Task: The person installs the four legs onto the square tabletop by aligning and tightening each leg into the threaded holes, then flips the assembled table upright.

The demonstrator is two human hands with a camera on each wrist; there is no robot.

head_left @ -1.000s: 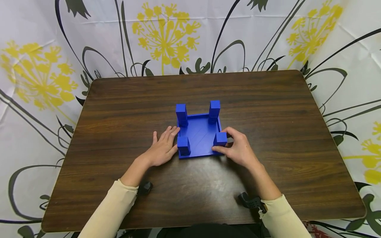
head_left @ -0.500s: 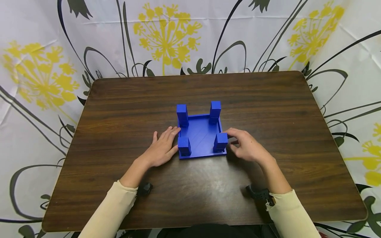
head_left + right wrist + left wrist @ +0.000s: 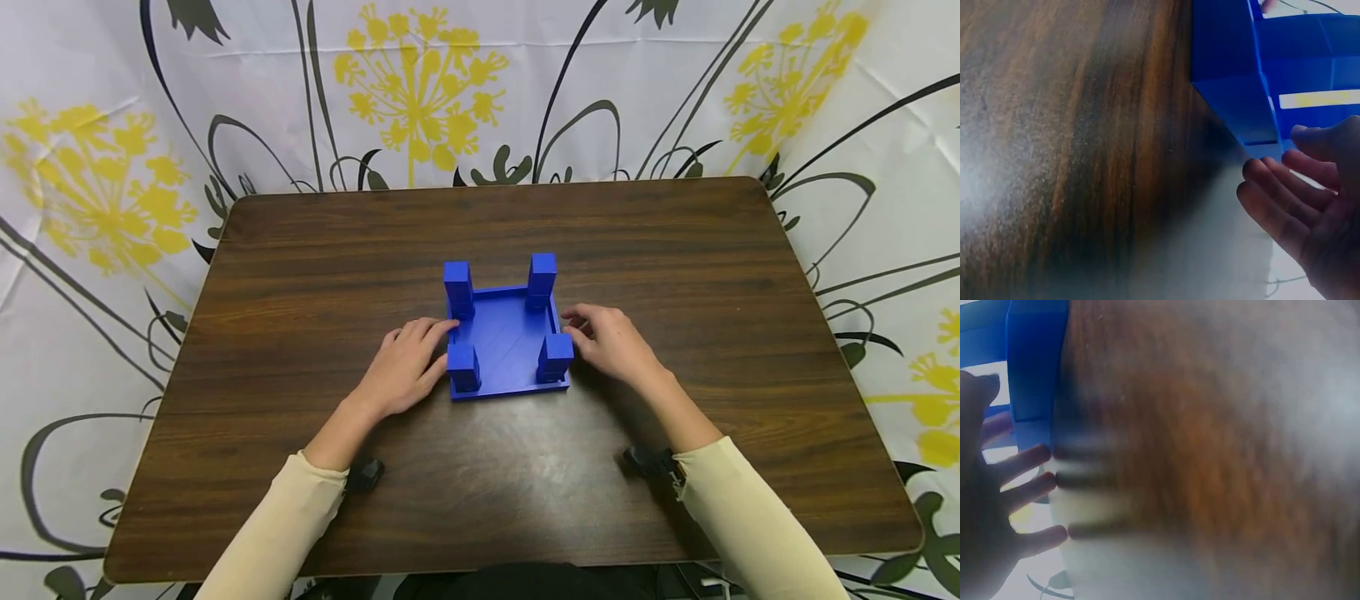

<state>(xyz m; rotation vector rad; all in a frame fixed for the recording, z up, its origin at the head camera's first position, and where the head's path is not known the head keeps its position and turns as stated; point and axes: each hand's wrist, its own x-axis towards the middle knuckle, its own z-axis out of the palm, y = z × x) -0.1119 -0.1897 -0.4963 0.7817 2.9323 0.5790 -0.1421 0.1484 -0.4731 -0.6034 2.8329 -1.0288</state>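
A shallow blue square tray-like piece [image 3: 506, 342] lies on the table with an upright blue post at each corner, such as the near-right post [image 3: 556, 357] and the near-left post [image 3: 463, 367]. At its left side is my left hand [image 3: 400, 367], index fingertip over the rim and thumb beside the near-left post. In the left wrist view the fingers [image 3: 1029, 494] are spread and extended near the blue wall. My right hand [image 3: 611, 337] is beside the right edge, fingers loosely bent and holding nothing; the right wrist view shows the fingertips [image 3: 1257, 172] close to the blue side.
The dark wood-grain table [image 3: 337, 250] extends around the blue piece on all sides. A floral curtain [image 3: 262, 83] hangs behind and beside the table. Dark wrist-worn devices sit near both sleeves, one being the left device [image 3: 366, 474].
My right hand has let go of the near-right post, drawn back to the right, then moved a little farther along the side. The left index finger has shifted slightly over the rim.
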